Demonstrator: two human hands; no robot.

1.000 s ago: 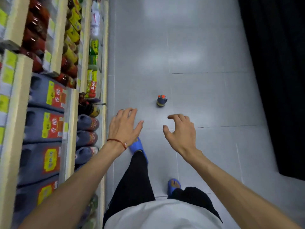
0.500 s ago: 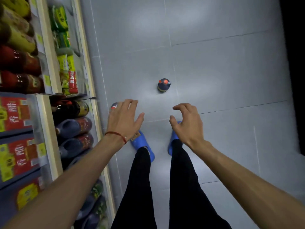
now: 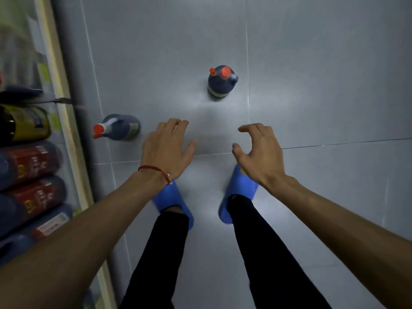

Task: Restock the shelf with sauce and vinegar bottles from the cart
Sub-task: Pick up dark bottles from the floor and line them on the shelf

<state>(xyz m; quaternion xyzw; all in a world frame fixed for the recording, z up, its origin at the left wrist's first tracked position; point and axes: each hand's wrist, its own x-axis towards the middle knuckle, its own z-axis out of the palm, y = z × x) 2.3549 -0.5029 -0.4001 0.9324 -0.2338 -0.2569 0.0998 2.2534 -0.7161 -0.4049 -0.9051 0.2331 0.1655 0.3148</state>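
Observation:
Two dark jugs with red caps stand on the grey tile floor. The far jug (image 3: pixel 220 82) is ahead, beyond my hands. The near jug (image 3: pixel 120 129) stands close to the shelf, just left of my left hand (image 3: pixel 167 148). That hand hovers with fingers relaxed and holds nothing; a red string circles its wrist. My right hand (image 3: pixel 258 152) hovers beside it, fingers loosely curled, also holding nothing. Neither hand touches a jug.
The shelf (image 3: pixel 66 121) runs along the left edge, stocked with dark bottles with red and yellow labels (image 3: pixel 33 161). My blue slippers (image 3: pixel 238 190) and black trouser legs are below my hands. Grey floor tiles stretch to the right.
The view has tilted down and moved forward. The far jug now looks closer, and a second jug by the shelf has come into full view. Both hands stay empty and spread.

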